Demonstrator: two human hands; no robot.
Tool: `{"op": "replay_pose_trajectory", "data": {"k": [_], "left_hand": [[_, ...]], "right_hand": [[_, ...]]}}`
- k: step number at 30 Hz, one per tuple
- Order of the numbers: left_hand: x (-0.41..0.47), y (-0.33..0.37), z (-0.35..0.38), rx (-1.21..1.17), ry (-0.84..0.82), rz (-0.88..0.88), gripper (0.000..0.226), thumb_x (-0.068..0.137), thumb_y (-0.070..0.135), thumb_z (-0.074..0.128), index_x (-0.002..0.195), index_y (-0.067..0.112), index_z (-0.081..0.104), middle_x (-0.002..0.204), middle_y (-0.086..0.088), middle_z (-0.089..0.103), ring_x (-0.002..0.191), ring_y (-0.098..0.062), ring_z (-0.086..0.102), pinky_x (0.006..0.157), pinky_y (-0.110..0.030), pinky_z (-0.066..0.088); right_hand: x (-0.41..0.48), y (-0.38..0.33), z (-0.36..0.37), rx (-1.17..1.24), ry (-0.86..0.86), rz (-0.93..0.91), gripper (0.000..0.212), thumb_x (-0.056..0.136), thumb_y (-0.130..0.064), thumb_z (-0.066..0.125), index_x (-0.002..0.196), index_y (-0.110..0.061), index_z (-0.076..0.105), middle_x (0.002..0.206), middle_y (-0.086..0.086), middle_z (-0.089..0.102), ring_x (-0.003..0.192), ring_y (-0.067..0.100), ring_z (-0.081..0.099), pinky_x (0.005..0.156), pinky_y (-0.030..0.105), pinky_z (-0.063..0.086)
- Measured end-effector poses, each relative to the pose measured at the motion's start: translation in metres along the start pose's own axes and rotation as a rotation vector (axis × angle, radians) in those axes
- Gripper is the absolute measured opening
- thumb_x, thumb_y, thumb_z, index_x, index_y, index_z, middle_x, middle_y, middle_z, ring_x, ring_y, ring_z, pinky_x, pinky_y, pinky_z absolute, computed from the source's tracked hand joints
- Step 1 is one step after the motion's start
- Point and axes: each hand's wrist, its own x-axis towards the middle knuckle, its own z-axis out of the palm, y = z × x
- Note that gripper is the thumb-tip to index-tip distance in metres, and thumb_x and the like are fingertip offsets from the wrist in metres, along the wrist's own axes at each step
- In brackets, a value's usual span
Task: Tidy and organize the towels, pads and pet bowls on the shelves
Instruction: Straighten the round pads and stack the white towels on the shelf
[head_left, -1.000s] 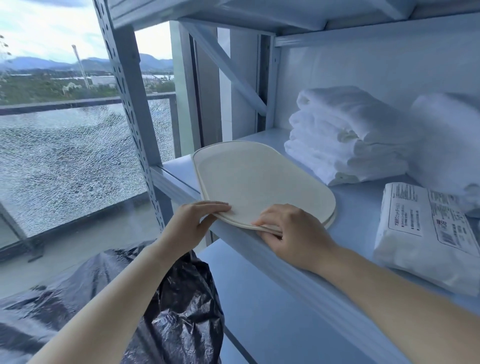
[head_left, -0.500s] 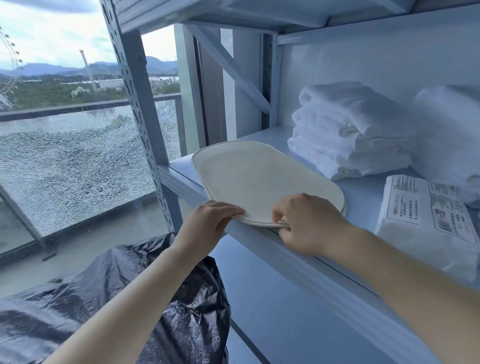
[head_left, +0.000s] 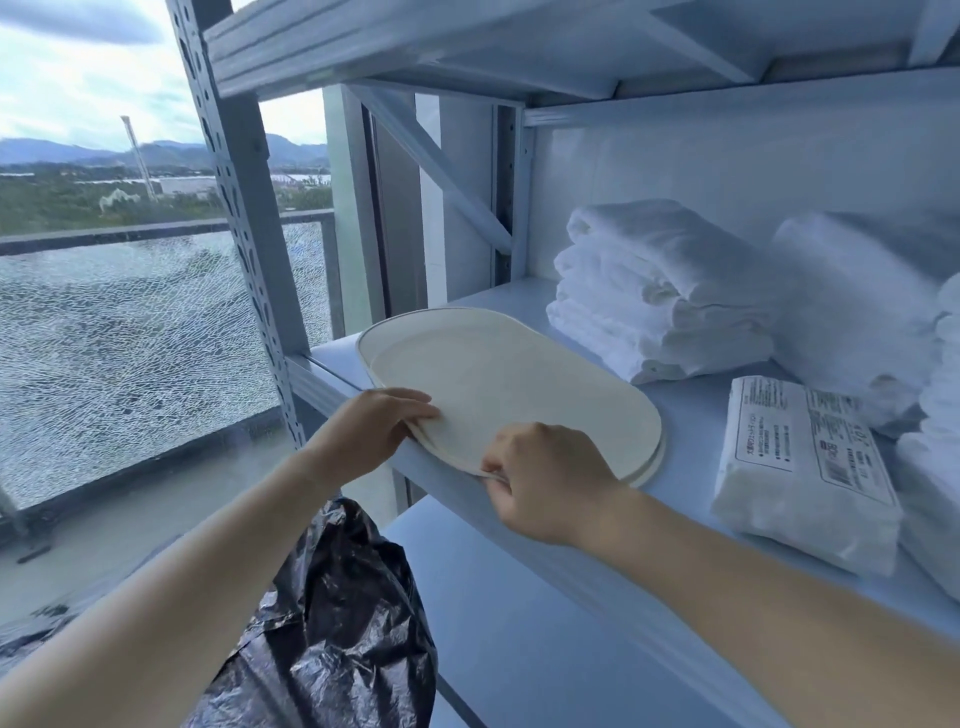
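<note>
cream mats at the shelf's front edge

cream mats (head_left: 498, 384), two oval ones stacked, lay flat on the shelf (head_left: 691, 410) at its front left corner, the near rim overhanging a little. our left hand (head_left: 379, 431) gripped that rim, fingers on top; our right hand (head_left: 545, 478), curled, pinched the edge beside it. we judged them light, thin and bendy, likely to sag, so best held at both long sides. folded towels (head_left: 660, 296) sat just behind, a wrapped packet (head_left: 800, 467) near on the right, leaving little room to slide. a black bag (head_left: 337, 623) sat below, the upright post (head_left: 234, 182) close on the left.
</note>
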Motion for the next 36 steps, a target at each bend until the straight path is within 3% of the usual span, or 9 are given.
{"op": "replay_pose_trajectory", "data": {"k": [3,7,12,18,21,24,28,32,36], "left_hand": [[0.002,-0.005,0.0,-0.027,0.01,0.042,0.039,0.083,-0.006,0.058,0.11,0.02,0.07,0.116,0.0,0.066,0.109,-0.016,0.062,0.101,-0.031,0.043],[-0.003,-0.004,0.002,-0.022,0.055,0.081,0.034,0.084,-0.003,0.06,0.107,0.02,0.071,0.108,0.0,0.07,0.099,-0.017,0.066,0.093,-0.035,0.05],[-0.012,0.004,0.001,-0.002,0.07,0.054,0.029,0.09,0.005,0.056,0.108,0.024,0.07,0.106,0.003,0.07,0.093,-0.018,0.067,0.081,-0.035,0.054],[-0.022,0.016,-0.002,0.064,0.038,0.028,0.027,0.093,0.016,0.052,0.111,0.029,0.067,0.107,0.008,0.069,0.09,-0.017,0.067,0.074,-0.037,0.055],[-0.024,0.015,-0.005,0.075,-0.002,0.035,0.032,0.088,0.016,0.057,0.114,0.032,0.065,0.113,0.014,0.065,0.098,-0.009,0.063,0.084,-0.034,0.053],[-0.026,0.01,-0.012,0.001,-0.107,0.022,0.052,0.082,0.004,0.047,0.123,0.034,0.059,0.128,0.015,0.056,0.115,-0.004,0.053,0.104,-0.023,0.038],[-0.019,0.007,-0.014,-0.068,-0.141,0.002,0.054,0.083,0.01,0.033,0.126,0.033,0.056,0.137,0.006,0.05,0.126,-0.01,0.045,0.109,-0.029,0.033],[0.0,0.015,-0.001,-0.128,-0.129,0.007,0.051,0.086,0.039,0.024,0.126,0.038,0.054,0.138,0.003,0.049,0.125,-0.014,0.046,0.103,-0.032,0.038],[0.024,0.025,0.015,-0.141,-0.196,0.006,0.054,0.085,0.058,0.026,0.13,0.04,0.049,0.145,0.002,0.039,0.132,-0.016,0.038,0.109,-0.033,0.03]], "right_hand": [[-0.003,0.006,0.003,-0.015,0.044,-0.021,0.015,0.084,-0.022,0.048,0.076,-0.014,0.059,0.084,0.001,0.057,0.071,0.025,0.049,0.055,0.025,0.028],[-0.008,0.016,0.009,-0.023,0.117,-0.076,0.011,0.071,-0.016,0.053,0.06,-0.016,0.052,0.062,-0.001,0.052,0.054,0.026,0.052,0.045,0.016,0.016],[-0.004,0.03,-0.008,-0.015,0.107,0.009,0.018,0.081,-0.021,0.049,0.08,-0.02,0.067,0.081,-0.002,0.066,0.075,0.025,0.06,0.058,0.029,0.046],[-0.005,0.032,-0.029,0.006,-0.048,0.11,0.015,0.082,-0.034,0.054,0.088,-0.03,0.067,0.085,-0.011,0.062,0.086,0.017,0.059,0.072,0.027,0.047],[-0.005,0.033,-0.03,0.133,-0.189,0.152,0.017,0.076,-0.047,0.062,0.086,-0.035,0.067,0.081,-0.015,0.058,0.086,0.011,0.06,0.076,0.028,0.049],[-0.004,0.04,-0.024,0.248,-0.298,0.196,0.038,0.062,-0.067,0.068,0.087,-0.038,0.069,0.086,-0.011,0.064,0.084,0.003,0.059,0.077,0.025,0.049],[-0.001,0.047,-0.017,0.401,-0.207,0.279,0.042,0.072,-0.068,0.057,0.097,-0.036,0.067,0.097,-0.009,0.065,0.094,0.007,0.059,0.083,0.026,0.046],[0.004,0.048,0.002,0.315,-0.118,0.29,0.048,0.088,-0.053,0.049,0.126,-0.023,0.053,0.136,-0.005,0.046,0.126,0.011,0.04,0.103,0.029,0.034],[0.009,0.053,0.016,0.112,-0.266,0.415,0.063,0.091,-0.06,0.03,0.144,-0.026,0.024,0.156,-0.005,0.01,0.143,0.015,0.005,0.113,0.054,0.009]]}}
